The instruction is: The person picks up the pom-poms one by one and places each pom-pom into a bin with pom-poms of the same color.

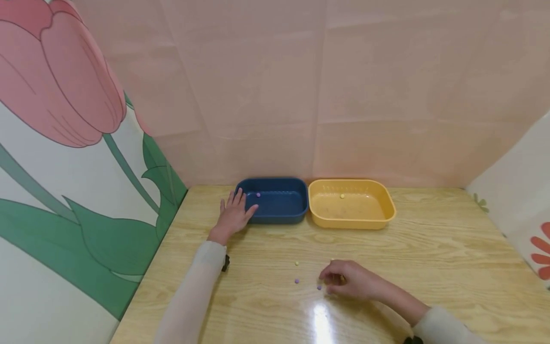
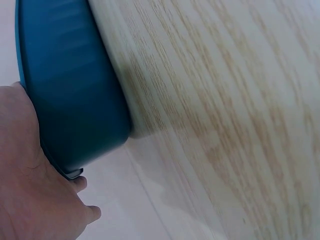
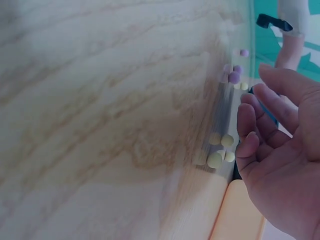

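Note:
My left hand (image 1: 233, 216) rests at the left end of the blue tray (image 1: 277, 220), its fingers spread over the rim; the left wrist view shows the hand (image 2: 35, 175) against the tray's edge (image 2: 75, 90). One small purple ball (image 1: 259, 195) lies in that tray. Low over the table, my right hand (image 1: 350, 279) has loosely bent fingers, and nothing shows between thumb and fingertips (image 3: 264, 72). A purple ball (image 1: 319, 287) lies just beside its fingertips, with another purple ball (image 1: 297, 281) and a yellow ball (image 1: 296, 263) farther left. Several yellow balls (image 3: 214, 160) lie by the hand in the right wrist view.
To the right of the blue tray stands a yellow tray (image 1: 352, 223) with one yellow ball (image 1: 342, 196) inside. Both trays are near the back edge of the wooden table (image 1: 438, 248). Behind them hangs a pink sheet (image 1: 258, 95); a flower-printed panel (image 1: 56, 191) borders the left side.

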Tool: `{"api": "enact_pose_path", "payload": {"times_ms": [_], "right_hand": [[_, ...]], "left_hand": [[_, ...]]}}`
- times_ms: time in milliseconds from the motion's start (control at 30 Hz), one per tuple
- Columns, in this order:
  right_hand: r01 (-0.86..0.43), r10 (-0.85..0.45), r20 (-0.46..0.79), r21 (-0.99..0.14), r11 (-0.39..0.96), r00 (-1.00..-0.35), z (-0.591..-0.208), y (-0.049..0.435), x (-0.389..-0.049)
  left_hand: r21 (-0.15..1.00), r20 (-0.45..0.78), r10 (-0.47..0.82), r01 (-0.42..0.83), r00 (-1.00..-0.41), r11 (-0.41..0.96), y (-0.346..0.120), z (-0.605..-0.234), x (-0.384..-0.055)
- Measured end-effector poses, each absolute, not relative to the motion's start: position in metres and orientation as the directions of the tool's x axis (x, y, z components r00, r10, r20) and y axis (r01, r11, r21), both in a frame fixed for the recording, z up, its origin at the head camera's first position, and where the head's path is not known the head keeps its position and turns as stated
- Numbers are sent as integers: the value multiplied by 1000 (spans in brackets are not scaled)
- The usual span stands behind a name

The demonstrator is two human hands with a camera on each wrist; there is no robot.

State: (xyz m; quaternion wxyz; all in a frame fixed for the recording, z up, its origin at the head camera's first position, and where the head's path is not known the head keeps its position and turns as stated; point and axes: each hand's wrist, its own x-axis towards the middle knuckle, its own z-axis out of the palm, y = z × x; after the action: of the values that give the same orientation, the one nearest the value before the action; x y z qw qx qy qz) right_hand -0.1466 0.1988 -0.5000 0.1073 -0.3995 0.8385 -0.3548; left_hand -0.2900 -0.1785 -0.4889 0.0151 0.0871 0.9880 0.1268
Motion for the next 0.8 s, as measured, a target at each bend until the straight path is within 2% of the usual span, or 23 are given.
{"api": "enact_pose_path", "payload": {"times_ms": [167, 500, 800], "right_hand": [[-634, -755, 107, -625, 455, -647, -500, 199, -143], [-659, -775, 78, -584, 474, -627, -501, 200, -142], [-663, -770, 49, -546, 512, -636, -502, 199, -143]], "left_hand": [[252, -5, 182, 175, -983, 952, -179, -490, -292], [229, -18, 178, 169, -984, 959, -179, -492, -293], [229, -7, 180, 174, -984, 958, -179, -491, -292]]}}
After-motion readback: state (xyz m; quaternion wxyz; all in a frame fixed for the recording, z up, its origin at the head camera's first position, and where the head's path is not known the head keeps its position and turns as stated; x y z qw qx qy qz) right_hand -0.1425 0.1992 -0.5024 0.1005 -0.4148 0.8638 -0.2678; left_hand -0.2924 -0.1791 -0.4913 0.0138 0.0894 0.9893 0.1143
